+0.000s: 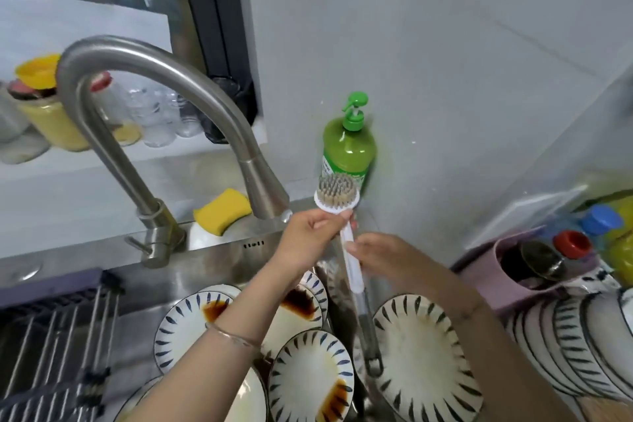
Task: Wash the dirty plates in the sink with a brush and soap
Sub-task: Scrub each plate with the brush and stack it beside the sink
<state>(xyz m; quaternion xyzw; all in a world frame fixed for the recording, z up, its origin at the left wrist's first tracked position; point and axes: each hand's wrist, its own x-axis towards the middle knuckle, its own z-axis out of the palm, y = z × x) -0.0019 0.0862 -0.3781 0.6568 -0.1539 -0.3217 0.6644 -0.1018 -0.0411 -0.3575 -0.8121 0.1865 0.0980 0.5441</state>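
Gripping the brush (355,271) with my left fingers (330,217) and right fingers (358,246); a loose hold may drop it on the plates (421,363) below.

Pale grey tiled wall (445,44) at right, meeting a dark-framed window (219,27) at left. White sill (120,161) below the window, lined with jars (51,120) and clear bottles (161,120). Soft, even daylight throughout.
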